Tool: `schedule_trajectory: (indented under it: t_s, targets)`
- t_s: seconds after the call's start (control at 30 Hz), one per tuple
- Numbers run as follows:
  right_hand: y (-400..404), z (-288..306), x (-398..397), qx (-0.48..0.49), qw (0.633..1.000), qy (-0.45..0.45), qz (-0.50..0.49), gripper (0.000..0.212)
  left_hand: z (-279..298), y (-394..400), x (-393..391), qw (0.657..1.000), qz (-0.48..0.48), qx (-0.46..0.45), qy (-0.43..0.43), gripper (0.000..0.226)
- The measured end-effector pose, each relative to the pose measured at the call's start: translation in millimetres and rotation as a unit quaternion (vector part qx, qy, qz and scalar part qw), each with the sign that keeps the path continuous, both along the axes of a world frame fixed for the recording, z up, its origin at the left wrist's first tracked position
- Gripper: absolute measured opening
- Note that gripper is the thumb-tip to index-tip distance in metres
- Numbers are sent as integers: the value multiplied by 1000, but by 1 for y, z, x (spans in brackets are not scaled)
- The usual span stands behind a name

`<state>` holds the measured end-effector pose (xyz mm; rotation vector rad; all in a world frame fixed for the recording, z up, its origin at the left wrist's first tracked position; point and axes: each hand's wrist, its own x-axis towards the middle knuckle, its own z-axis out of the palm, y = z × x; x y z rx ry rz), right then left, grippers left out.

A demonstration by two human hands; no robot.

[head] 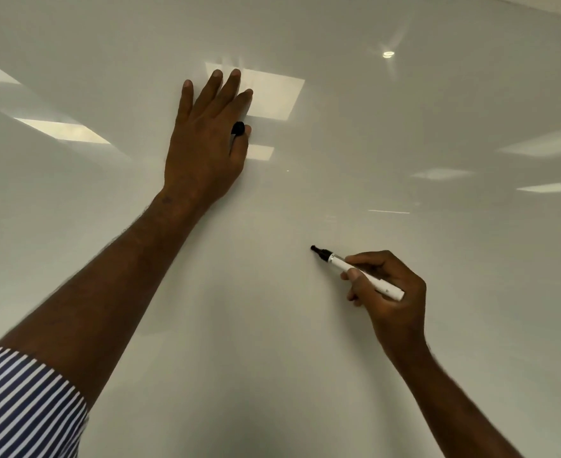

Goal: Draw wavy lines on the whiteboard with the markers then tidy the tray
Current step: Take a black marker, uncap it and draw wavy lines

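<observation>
**Whiteboard bare, uncapped marker poised at its face**

Whiteboard (305, 358) is filling nearly the whole head view, its glossy face showing only reflected ceiling lights and no drawn line. The marker (358, 272), white-barrelled with a black tip, is lying slantwise in the right hand (388, 292) at about 4 o'clock from the frame's middle, its tip pointing toward 10 o'clock and sitting at or just off the board; whether it is touching cannot be told. The right hand's grip is clamped on the barrel, thumb and curled fingers pinching it near the middle.

The left hand (206, 140) is lying at about 11 o'clock from centre, its four fingers stretched straight and flat against the board, pointing toward 12 o'clock. The black cap (238, 128) is being pinched between its thumb and the side of the hand, so that grip is closed on the cap while the fingers are staying extended. A blue-and-white striped sleeve (21, 408) is showing at 7 o'clock, at the frame's corner.
</observation>
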<state>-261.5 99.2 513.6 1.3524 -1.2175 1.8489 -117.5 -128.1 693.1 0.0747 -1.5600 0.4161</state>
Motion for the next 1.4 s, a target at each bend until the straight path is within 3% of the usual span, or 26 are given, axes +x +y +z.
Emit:
schedule_trajectory:
  t_s: [0.17,0.47,0.67,0.77,0.93,1.17,1.27,1.4]
  targets:
    - [-1,-22,12,-39,996,-63,52,13,-20,1,0,1000,-8,11,-1,47]
    - [-6,-72,28,-50,987,-132,81,18,-110,4,4,999,-29,8,-21,44]
    - [-11,-102,42,-35,979,-166,112,21,-189,19,13,989,-122,68,-55,44]
    - [-14,-117,49,3,976,-176,128,21,-226,28,20,963,-220,145,-61,50]
    - [-14,-133,59,92,968,-163,169,18,-282,55,31,884,-369,283,-43,72]
    - [-11,-141,76,151,968,-116,166,24,-327,82,51,785,-488,380,-19,64]
    - [-14,-141,80,170,969,-84,157,18,-326,85,54,763,-511,397,-6,61]
    - [-17,-140,83,183,968,-58,160,20,-328,85,59,759,-516,396,-21,58]
